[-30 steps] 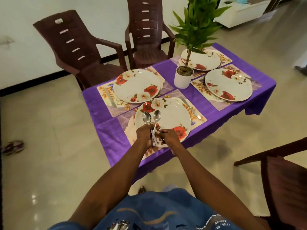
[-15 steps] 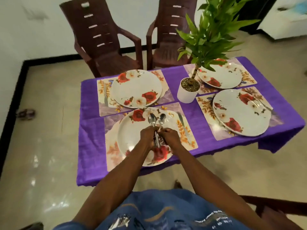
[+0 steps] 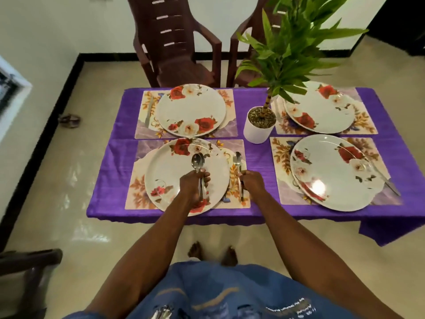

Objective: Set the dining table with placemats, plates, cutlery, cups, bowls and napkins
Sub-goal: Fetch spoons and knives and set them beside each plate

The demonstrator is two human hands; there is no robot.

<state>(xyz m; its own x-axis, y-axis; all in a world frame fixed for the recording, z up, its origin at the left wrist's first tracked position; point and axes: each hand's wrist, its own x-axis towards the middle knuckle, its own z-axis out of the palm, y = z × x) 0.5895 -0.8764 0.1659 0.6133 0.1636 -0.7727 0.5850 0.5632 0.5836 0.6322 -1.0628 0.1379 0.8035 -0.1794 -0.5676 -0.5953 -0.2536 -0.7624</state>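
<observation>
Near-left plate (image 3: 174, 180) sits on its placemat (image 3: 138, 187) at about 7 o'clock from the potted plant (image 3: 258, 127). Left hand (image 3: 192, 187) over the plate, fingers curled round spoon handles, bowls (image 3: 197, 161) pointing to 12 o'clock. Right hand (image 3: 251, 184) at 3 o'clock of the plate, pinching a single spoon (image 3: 237, 161) over the placemat's right strip. Three more plates on placemats across the purple tablecloth (image 3: 110, 162). Two brown chairs (image 3: 174, 42) at the far side.

Home dining room: set table (image 3: 253, 157), plastic chairs (image 3: 174, 42), tiled floor (image 3: 80, 180).
</observation>
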